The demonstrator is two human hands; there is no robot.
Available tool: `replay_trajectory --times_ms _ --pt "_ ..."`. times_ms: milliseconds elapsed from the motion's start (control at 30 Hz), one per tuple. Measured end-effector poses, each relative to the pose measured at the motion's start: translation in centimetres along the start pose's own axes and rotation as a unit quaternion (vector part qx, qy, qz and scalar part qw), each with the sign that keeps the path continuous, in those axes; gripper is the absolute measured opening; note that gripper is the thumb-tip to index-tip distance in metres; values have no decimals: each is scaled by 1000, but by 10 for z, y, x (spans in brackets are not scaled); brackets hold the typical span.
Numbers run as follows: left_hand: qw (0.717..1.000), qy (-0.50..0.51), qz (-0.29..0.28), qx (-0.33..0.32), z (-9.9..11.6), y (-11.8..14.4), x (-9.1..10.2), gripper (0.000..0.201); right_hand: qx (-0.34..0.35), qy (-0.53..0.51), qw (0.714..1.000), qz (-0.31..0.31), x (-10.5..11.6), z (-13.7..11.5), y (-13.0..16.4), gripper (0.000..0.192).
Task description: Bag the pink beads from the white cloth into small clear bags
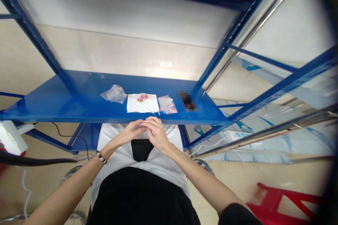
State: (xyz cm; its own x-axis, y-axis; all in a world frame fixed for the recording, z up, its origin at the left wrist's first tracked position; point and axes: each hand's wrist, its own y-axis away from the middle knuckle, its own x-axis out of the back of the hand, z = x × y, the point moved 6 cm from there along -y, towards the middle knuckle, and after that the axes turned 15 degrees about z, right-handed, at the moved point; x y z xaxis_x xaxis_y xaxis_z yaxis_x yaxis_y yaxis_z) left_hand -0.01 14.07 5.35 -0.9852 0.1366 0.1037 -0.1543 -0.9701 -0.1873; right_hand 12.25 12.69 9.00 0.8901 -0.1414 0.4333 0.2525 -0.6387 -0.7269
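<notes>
My left hand (pixel 132 131) and my right hand (pixel 156 133) meet over my lap, just in front of the shelf edge. Their fingers are pinched around what looks like a small clear plastic bag (pixel 139 126), mostly covered by the fingers. Straight ahead on the blue shelf lies a white cloth pouch (pixel 134 104), flat, with a small heap of pink and greenish beads (pixel 142 97) on top. Right of it is a clear zip bag (pixel 167 104) with pink beads at its lower end. A bunch of clear plastic bags (pixel 115 94) rests on the left.
The blue metal shelf (pixel 79 98) has uprights at both sides and another shelf overhead. A dark, pixelated object (pixel 188 100) lies at the right. A red stool (pixel 277 200) stands on the floor at the lower right. A white device (pixel 12 137) is at the far left.
</notes>
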Motion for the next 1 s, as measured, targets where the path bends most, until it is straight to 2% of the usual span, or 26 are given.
replay_trajectory --times_ms 133,267,467,600,767,933,1000 --pt "1000 -9 -11 -21 1 2 -4 24 30 -12 999 16 -1 -1 4 33" --pt "999 -9 -31 -20 -1 5 -6 23 54 -32 998 -3 -5 -7 10 32" --pt "996 -71 -10 -53 9 4 -2 17 45 -7 999 -30 -7 -4 8 39" --pt "996 -64 -44 -41 14 5 -1 24 55 -59 996 -49 -6 -6 7 44" --pt "992 -79 -99 -18 12 9 1 24 29 -100 994 -42 -4 -7 7 42" --pt "989 -122 -64 -46 7 8 4 27 26 -78 994 -71 -9 -2 8 38" --pt "988 -132 -67 -52 6 9 2 28 32 -69 994 -83 -11 -1 9 38"
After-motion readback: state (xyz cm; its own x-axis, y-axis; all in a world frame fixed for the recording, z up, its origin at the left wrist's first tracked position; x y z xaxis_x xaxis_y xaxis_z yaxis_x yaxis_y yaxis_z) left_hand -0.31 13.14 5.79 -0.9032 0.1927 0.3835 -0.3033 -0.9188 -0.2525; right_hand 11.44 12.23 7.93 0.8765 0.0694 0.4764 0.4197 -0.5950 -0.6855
